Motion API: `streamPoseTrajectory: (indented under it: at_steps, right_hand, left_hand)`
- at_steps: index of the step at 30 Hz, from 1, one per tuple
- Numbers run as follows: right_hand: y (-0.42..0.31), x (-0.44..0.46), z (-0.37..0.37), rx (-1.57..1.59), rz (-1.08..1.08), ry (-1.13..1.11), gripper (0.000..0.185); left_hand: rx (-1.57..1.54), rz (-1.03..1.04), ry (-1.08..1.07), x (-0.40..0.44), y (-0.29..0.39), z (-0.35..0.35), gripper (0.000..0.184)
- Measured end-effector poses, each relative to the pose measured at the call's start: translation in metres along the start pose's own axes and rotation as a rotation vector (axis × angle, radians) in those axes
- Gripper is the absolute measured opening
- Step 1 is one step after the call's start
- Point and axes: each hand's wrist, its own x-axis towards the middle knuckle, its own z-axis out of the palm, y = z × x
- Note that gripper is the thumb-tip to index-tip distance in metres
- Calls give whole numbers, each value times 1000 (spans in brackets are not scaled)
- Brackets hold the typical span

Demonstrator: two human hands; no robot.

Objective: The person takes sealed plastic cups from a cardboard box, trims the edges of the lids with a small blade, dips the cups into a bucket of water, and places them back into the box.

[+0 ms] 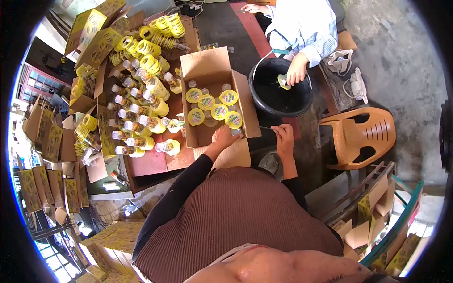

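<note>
**Q:** Where is the workpiece, and how should it be handled?
**A:** The bottles with yellow discs (219, 112) lie inside the open carton (245, 101), directly beyond the left hand (225, 137). The step in hand is judged to be settling bottles in the carton. Set each one snugly against its neighbour, disc facing up and unbent. Guide with the left hand; hold the tool tip clear of fingers and discs.

**Q:** State of each hand?
**A:** Left: fingers curled at the carton's near right corner, beside the nearest disc. Whether it grips a bottle or only touches the carton cannot be determined. Right hand (284, 137): fingers closed on a thin dark tool (266, 128), which points left toward the carton.

**Q:** What lies farther out?
**A:** Left of the left hand, amber-filled bottles (146, 121) crowd the surface (153, 161). Beyond the right hand is a black bucket (281, 113); a co-worker's hand (297, 70) holds a yellow-disced item (283, 81) over it.
</note>
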Motion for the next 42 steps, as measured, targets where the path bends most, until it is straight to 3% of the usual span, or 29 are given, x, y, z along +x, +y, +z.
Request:
streamPoseTrajectory:
  at_steps: [2,3,10,14,22,24,26,28,29,30,32,33,34,36,37,42]
  right_hand:
    - [2,2,-1,-2,-7,-9,19]
    - [3,2,-2,1,-16,-12,18]
    - [11,9,-12,33,-33,-25,17]
    - [20,11,-11,16,-68,-32,17]
    - [16,15,-5,70,-91,-70,18]
    - [14,16,-5,71,-101,-66,18]
    - [14,17,-7,69,-110,-58,19]
    - [13,18,-9,132,-60,-35,19]
    - [14,19,-10,131,-66,-27,19]
    - [15,21,-12,149,-60,-4,19]
    - [16,23,-17,164,-57,29,18]
    - [15,25,-20,144,-56,54,17]
    - [16,26,-24,123,-54,78,16]
    - [20,27,-29,120,-35,102,16]
    - [22,27,-32,120,-12,119,15]
    - [30,27,-47,93,16,186,14]
  left_hand:
    - [2,-192,26,-1,20,-4,65]
    - [1,-92,175,3,9,15,61]
    - [-157,-192,156,-4,5,-1,51]
    - [-223,-84,324,-23,-15,-17,38]
    - [-367,-233,432,-66,8,-112,33]
    - [-540,-258,426,-74,11,-128,32]
    - [-601,-283,357,-72,-13,-122,35]
    - [-1225,-293,326,-73,-16,-119,42]
    - [-1477,-219,289,-70,-25,-106,57]
    - [-1476,-208,289,-71,-20,-104,57]
    - [-1883,162,146,-70,0,-97,72]
    - [-1896,88,118,-64,1,-88,85]
    - [-1957,57,52,-62,7,-81,83]
    - [-2010,189,-227,-57,14,-70,67]
    - [-2016,111,-266,-53,19,-62,66]
    - [-1788,126,-378,-26,83,-75,82]
